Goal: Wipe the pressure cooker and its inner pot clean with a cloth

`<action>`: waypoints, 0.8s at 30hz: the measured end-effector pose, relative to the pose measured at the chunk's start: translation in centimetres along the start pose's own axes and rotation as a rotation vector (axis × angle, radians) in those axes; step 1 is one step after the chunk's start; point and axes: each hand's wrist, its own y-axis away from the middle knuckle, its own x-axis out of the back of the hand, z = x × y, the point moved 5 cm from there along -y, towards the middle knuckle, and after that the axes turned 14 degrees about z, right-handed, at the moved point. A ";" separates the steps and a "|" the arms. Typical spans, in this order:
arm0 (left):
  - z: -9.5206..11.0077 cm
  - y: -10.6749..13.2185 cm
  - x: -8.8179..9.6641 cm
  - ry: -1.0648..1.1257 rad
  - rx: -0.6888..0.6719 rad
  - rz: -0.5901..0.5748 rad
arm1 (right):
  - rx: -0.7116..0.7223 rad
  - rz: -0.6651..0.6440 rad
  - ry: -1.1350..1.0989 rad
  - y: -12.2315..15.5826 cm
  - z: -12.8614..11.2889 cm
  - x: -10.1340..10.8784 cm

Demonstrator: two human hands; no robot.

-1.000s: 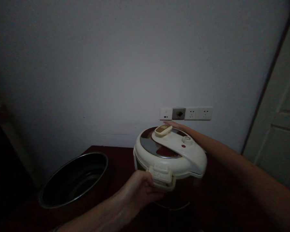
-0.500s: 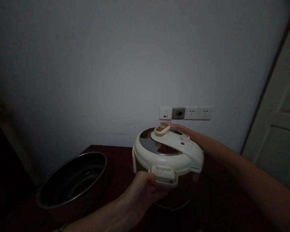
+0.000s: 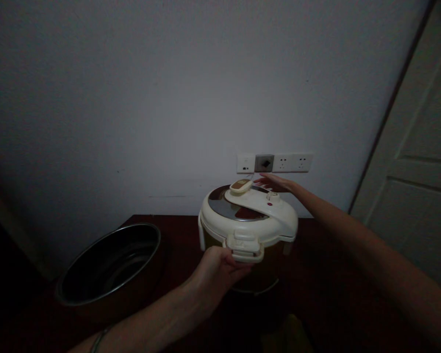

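Observation:
A cream-white electric pressure cooker (image 3: 220,223) stands upright on a dark red table, its lid on. Its lid carries a grip (image 3: 241,185) with a brown top and a small valve knob (image 3: 273,195). My left hand (image 3: 215,269) is wrapped around the cooker's near side handle (image 3: 245,251), thumb at its left end and fingers beneath. Over the far edge of the lid, my right hand (image 3: 277,183) is held with its fingers stretched out and apart, holding nothing. Whether its fingertips touch the lid's far side cannot be made out.
A large dark round pot (image 3: 110,264) with a metal rim stands open on the table (image 3: 180,230) to the left. Wall sockets (image 3: 290,163) sit behind the cooker. A pale panelled door (image 3: 415,196) is at right. Something dull yellow (image 3: 292,333) shows at the bottom edge.
My right hand has risen and shifted right from the cooker's far side, so more of it shows. My left hand keeps its hold on the handle. The view has shifted slightly.

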 end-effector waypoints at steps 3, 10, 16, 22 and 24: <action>-0.2 -0.4 0.2 0.027 -0.029 -0.020 | -0.096 0.146 0.045 2.2 3.3 4.1; -3.2 0.0 0.9 0.108 -0.049 0.091 | -0.214 0.037 0.207 17.9 12.5 4.0; -8.3 0.9 0.4 -0.037 0.187 0.143 | 0.064 -0.213 0.511 30.7 12.9 -2.0; -3.7 3.4 -3.2 0.064 -0.172 -0.097 | 0.123 -0.160 0.619 34.9 14.6 -5.0; -1.6 4.2 -3.4 0.087 -0.300 -0.085 | 0.130 -0.083 0.510 35.3 14.8 -5.2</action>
